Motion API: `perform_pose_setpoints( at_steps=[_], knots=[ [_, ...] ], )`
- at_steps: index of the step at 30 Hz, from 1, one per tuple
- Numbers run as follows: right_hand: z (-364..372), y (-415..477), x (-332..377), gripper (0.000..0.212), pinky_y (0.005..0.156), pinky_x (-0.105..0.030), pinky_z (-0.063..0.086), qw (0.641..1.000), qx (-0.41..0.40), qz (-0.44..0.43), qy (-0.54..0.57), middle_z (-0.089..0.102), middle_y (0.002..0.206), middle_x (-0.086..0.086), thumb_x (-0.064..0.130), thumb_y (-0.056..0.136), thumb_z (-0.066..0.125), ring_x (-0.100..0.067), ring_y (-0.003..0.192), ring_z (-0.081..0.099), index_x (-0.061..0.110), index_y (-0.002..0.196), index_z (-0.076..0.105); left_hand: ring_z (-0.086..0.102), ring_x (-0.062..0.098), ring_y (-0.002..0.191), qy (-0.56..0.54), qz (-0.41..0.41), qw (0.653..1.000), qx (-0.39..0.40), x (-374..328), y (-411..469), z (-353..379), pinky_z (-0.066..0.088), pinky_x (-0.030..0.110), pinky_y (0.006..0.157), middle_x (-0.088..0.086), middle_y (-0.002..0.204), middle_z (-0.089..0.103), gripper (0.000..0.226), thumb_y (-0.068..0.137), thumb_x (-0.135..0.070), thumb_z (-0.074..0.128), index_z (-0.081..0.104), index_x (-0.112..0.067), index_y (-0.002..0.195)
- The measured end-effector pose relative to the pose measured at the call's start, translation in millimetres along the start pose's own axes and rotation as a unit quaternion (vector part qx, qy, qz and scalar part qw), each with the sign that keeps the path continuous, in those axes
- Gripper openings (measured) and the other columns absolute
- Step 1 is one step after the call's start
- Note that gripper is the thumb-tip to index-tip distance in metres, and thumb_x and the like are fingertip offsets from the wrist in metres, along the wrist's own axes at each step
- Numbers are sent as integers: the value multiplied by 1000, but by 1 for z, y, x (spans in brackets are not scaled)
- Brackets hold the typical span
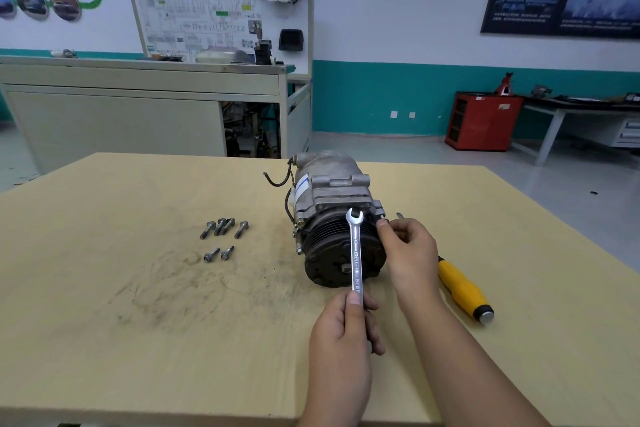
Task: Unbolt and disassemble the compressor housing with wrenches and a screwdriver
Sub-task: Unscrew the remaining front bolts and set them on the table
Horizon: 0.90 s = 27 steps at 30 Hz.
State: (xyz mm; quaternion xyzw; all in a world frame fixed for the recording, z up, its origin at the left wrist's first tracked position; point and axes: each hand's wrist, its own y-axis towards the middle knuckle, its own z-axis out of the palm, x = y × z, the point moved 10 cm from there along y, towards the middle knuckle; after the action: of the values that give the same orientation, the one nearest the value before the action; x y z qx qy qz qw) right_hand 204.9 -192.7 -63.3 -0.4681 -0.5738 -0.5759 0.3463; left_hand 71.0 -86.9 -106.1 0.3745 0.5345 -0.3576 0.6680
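Head: six loose bolts (220, 226), one wrench (356, 253)

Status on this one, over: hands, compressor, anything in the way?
Left hand grips wrench upright before the compressor. Right hand pinches a bolt at its right flange. Six loose bolts lie left on table; screwdriver right, clear.

Compressor (332, 198): dull, grimy cast metal. Wrench (356, 250) in front: polished steel. Screwdriver (464, 291) right of it: glossy yellow plastic.
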Motion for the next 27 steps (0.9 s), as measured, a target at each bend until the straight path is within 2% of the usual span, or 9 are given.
perform_pose_setpoints(
  at_steps=[4, 8, 12, 15, 19, 23, 27],
  knots=[
    [4, -1, 0, 32, 55, -27, 36, 1000, 16, -2, -12, 53, 60, 6, 31, 94, 53, -11, 60, 47, 19, 64, 56, 47, 8, 42, 0, -1, 1000, -2, 0, 0, 0, 34, 12, 43, -4, 46, 47, 34, 100, -16, 36, 60, -11, 77],
    [0, -1, 1, 16, 60, -24, 41, 1000, 3, 1, 2, 61, 74, 6, 29, 90, 60, -10, 71, 56, 23, 75, 57, 46, 8, 41, -2, -4, 1000, 1, 0, -1, 0, 34, 12, 43, -4, 46, 48, 34, 101, -16, 36, 60, -10, 77],
    [4, -2, 2, 27, 56, -25, 36, 999, 22, -8, -22, 57, 66, 5, 31, 94, 53, -9, 63, 50, 19, 70, 57, 46, 8, 41, -5, -4, 1000, 4, -1, -1, 0, 33, 12, 43, -4, 46, 47, 34, 101, -16, 36, 60, -9, 77],
    [0, -1, 2, 17, 57, -21, 38, 1000, 0, 1, -8, 58, 72, 6, 30, 90, 59, -8, 68, 53, 22, 76, 55, 46, 8, 41, -7, -3, 1000, 4, -2, -1, 0, 33, 12, 42, -4, 46, 47, 34, 101, -15, 36, 60, -8, 77],
    [6, -3, 1, 26, 58, -28, 38, 999, 31, 0, -25, 57, 68, 5, 33, 94, 51, -12, 66, 51, 20, 72, 57, 46, 8, 41, -5, -2, 1000, 3, -2, -1, 1, 33, 12, 42, -4, 47, 48, 34, 101, -16, 36, 60, -9, 77],
    [2, -3, 2, 15, 61, -23, 42, 1000, 12, 2, -5, 62, 77, 4, 29, 92, 57, -14, 75, 57, 21, 79, 57, 47, 7, 42, -2, -1, 1000, 7, 0, -1, 1, 33, 12, 42, -5, 47, 48, 34, 101, -17, 36, 60, -10, 78],
    [5, -3, 2, 30, 56, -27, 36, 999, 27, -1, -29, 55, 64, 3, 32, 95, 49, -12, 62, 49, 20, 69, 55, 47, 7, 42, -1, -1, 1000, 7, 1, -1, 1, 34, 12, 43, -5, 48, 49, 34, 100, -18, 36, 60, -11, 77]
  ],
)
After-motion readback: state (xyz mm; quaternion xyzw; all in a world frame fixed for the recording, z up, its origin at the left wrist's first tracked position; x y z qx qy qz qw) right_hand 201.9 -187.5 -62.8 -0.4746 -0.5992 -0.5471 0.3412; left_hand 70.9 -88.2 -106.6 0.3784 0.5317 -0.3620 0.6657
